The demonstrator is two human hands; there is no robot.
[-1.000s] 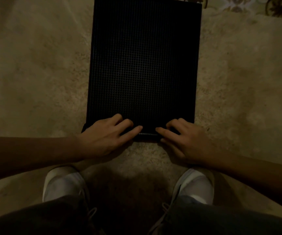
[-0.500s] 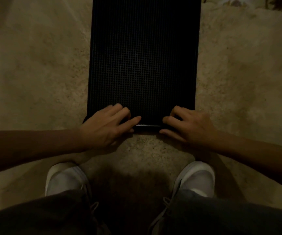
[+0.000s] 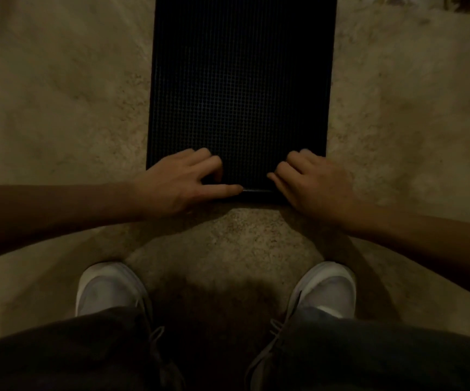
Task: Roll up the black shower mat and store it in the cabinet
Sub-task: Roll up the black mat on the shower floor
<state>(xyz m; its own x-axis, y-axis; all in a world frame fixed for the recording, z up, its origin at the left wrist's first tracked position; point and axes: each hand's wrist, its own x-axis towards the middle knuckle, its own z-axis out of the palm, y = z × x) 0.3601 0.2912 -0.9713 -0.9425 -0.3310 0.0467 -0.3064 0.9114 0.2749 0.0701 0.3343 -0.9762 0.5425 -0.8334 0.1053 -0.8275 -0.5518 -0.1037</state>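
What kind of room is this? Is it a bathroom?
Probably a room inside a home, though I cannot tell which one. The black shower mat lies on a speckled beige floor, a patterned edge shows at the far corner, and white sneakers stand on it.

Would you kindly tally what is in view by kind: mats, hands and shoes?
Black mats: 1, the black shower mat lying on the floor
Hands: 2, the left hand and the right hand, both at the mat's near edge
White shoes: 2, and
Total: 5
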